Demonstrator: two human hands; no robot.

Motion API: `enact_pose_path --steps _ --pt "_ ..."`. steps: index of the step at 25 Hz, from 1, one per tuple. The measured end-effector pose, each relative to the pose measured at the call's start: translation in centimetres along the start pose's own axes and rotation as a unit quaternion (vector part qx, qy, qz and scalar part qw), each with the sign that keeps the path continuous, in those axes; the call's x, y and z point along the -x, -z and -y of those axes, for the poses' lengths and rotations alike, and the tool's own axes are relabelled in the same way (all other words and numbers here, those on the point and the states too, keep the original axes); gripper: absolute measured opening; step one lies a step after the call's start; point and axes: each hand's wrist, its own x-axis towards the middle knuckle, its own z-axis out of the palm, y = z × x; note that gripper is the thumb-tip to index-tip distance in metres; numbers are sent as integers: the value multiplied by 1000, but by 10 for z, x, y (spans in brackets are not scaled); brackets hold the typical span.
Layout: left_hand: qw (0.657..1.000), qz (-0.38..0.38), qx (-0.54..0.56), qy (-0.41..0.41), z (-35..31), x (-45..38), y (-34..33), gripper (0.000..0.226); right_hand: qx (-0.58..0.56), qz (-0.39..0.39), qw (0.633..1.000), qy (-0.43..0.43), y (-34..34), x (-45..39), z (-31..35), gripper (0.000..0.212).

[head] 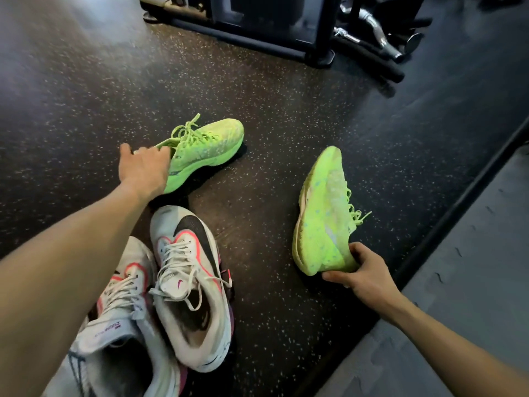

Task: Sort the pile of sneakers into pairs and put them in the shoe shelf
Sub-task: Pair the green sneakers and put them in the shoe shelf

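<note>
Two neon green sneakers lie apart on the dark speckled floor. My left hand (144, 167) reaches over the heel collar of the far green sneaker (209, 147), which sits upright with its toe pointing right; the fingers curl into its opening. My right hand (363, 270) grips the heel of the second green sneaker (323, 213), held tilted on its side, toe pointing away. Two white sneakers with black swoosh and pink trim, one (189, 285) and another (123, 308), sit side by side near me at the lower left. No shoe shelf is in view.
A black metal gym machine base (257, 32) stands at the far side, with chrome bar attachments (380, 32) beside it at the top right. A raised black edge strip (446, 207) runs diagonally on the right, bordering grey interlocking mats (472, 267).
</note>
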Motion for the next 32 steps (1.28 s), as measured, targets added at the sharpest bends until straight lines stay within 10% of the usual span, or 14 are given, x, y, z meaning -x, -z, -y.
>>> enact_pose_path --steps 7,17,32 --pt "991 -36 13 -125 -34 3 49 17 63 -16 994 84 -1 -13 24 38" --pt "947 66 313 -29 -123 115 120 32 344 -53 920 182 20 0 71 36" --pt "925 143 352 2 -186 222 101 33 492 52 836 236 -5 49 79 28"
